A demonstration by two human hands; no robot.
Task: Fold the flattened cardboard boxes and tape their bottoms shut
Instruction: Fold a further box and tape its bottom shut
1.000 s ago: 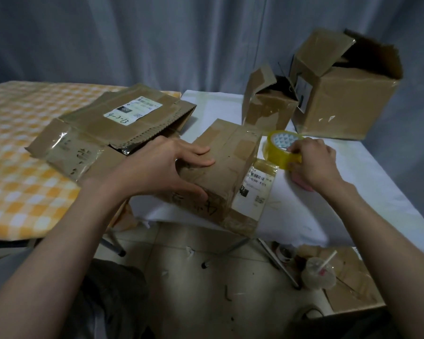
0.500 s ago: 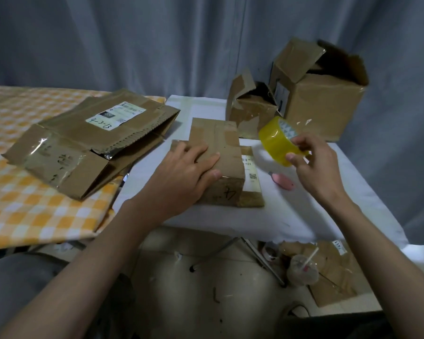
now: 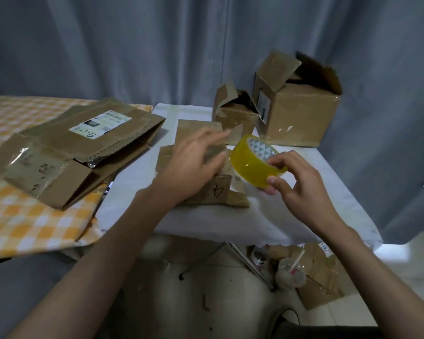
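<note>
Resting left hand (image 3: 194, 159) on box (image 3: 216, 189), tape roll (image 3: 253, 165) pinched in right hand (image 3: 296, 184)

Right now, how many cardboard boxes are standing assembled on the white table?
3: the small box under the left hand, a small open box behind it, and a large open box far right.

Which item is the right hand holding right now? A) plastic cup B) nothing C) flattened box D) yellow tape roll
D: the right hand pinches the yellow tape roll in its fingers above the white table, while the left hand rests flat on the small cardboard box.
</note>
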